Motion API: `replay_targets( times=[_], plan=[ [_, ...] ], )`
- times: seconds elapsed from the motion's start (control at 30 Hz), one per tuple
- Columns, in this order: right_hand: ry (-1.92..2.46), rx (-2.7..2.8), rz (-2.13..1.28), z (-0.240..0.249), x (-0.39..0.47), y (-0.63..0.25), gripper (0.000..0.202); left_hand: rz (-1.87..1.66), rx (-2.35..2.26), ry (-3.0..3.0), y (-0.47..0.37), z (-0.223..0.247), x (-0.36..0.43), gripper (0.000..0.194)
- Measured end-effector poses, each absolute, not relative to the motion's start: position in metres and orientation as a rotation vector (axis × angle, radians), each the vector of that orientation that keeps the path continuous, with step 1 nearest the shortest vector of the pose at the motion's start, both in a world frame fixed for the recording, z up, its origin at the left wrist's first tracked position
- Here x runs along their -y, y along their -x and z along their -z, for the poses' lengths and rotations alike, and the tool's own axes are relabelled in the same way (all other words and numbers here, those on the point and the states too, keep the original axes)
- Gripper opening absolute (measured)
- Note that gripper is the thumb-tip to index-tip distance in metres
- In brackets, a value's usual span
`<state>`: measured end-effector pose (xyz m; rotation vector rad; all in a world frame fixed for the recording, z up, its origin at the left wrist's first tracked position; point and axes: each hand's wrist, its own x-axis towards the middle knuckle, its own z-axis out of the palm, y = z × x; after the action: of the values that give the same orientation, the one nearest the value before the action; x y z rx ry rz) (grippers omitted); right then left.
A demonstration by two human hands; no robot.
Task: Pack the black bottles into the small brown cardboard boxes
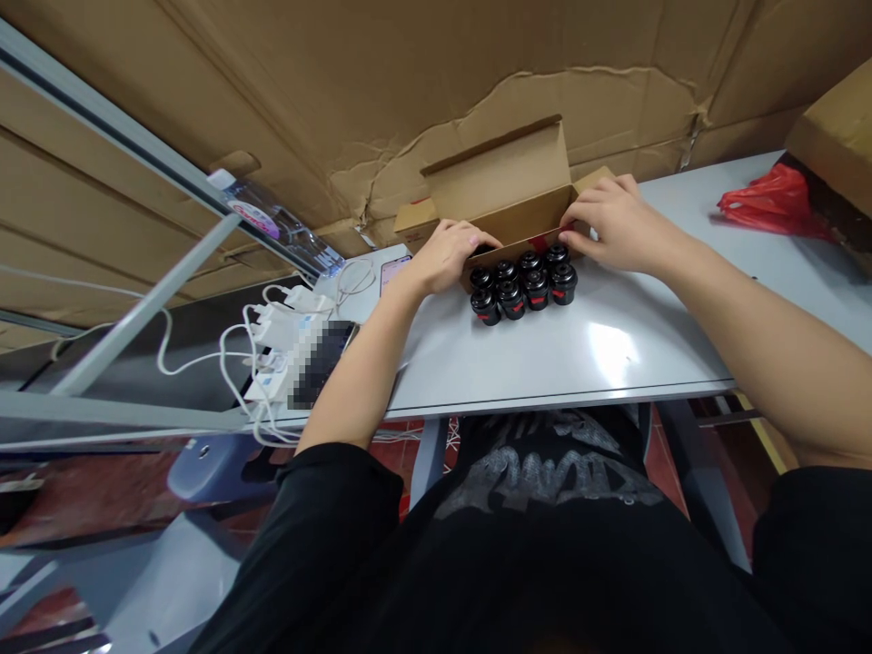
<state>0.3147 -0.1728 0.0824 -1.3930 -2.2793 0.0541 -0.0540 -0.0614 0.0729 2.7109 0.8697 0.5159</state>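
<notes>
An open brown cardboard box stands near the back of the white table, its long lid flap raised. My left hand is at its left end, fingers bent over the front rim. At the opposite end my right hand pinches the rim between thumb and fingers. Just in front of the box, several black cylindrical parts with round stepped tops and red marks stand upright in two rows. The inside of the box is mostly hidden behind its front wall.
A red plastic bag and a cardboard carton are at the right. Chargers and white cables, a blurred-out phone and a plastic bottle are on the left. A metal frame borders that side; cardboard sheeting backs the table.
</notes>
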Motion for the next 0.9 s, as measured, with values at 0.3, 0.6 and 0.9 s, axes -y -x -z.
replay_targets(
  times=[0.3, 0.6, 0.9],
  plan=[
    [1.408, 2.269, -0.045, -0.08, 0.172, -0.314, 0.037, -0.565, -0.894, -2.689, 0.055, -0.079, 0.066, 0.078],
    [1.415, 2.269, -0.06, -0.081, 0.173, -0.314, 0.041, -0.495, -0.777, -2.774, 0.067, -0.147, 0.138, 0.064],
    [1.402, 2.333, 0.079, -0.081, 0.176, -0.313, 0.049, 0.226, -1.181, -2.746, 0.051, -0.145, 0.161, 0.039]
  ],
)
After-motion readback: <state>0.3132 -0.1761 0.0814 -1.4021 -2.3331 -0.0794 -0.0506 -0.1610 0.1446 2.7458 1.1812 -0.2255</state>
